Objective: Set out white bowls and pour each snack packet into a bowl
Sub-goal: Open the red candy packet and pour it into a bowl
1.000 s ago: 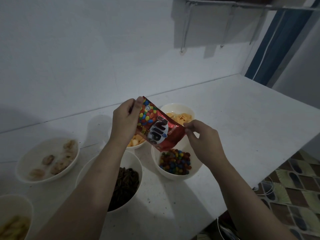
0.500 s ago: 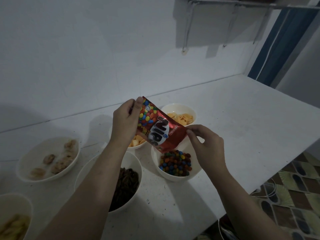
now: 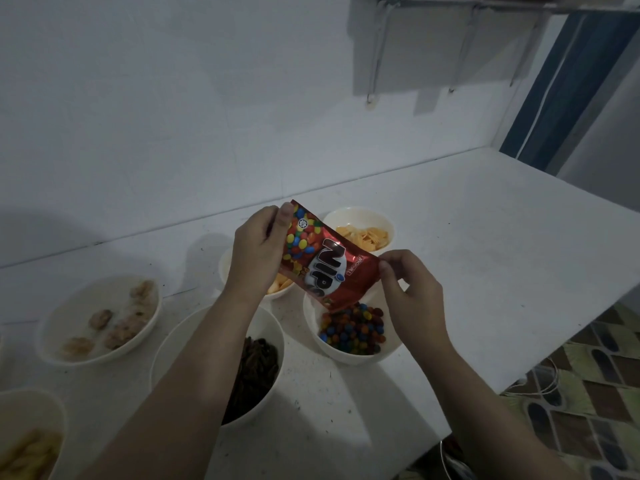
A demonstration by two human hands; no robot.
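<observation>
Head view. The left hand [image 3: 258,252] grips the upper end of the red packet [image 3: 325,263], thumb across its front and fingers curled behind. The right hand [image 3: 410,292] pinches the packet's lower right edge between thumb and forefinger, the other fingers loosely curled. The packet slants down to the right, and its low, open corner hangs just over the candy bowl [image 3: 349,332] near the bench's front edge, which already holds a heap of coloured candies [image 3: 353,329].

The other bowls are filled too: a chips bowl [image 3: 360,228] by the back wall, an orange-snack bowl [image 3: 277,287] mostly hidden behind the left hand, a dark-snack bowl [image 3: 221,365] under the left forearm, a pale-snack bowl [image 3: 100,318] toward the bench's left, and a yellow-snack bowl [image 3: 29,441] at the front left corner.

The step in hand looks like shaking out the last candies. To do it well, the mouth should sit right over the middle of the candy bowl, low above the heap, because round candies bounce and roll. The right pinch should hold the opening wide while the left hand lifts the closed end higher and taps or squeezes the foil downward, so nothing lodges in the seams. Whether any candies remain inside cannot be told.
</observation>
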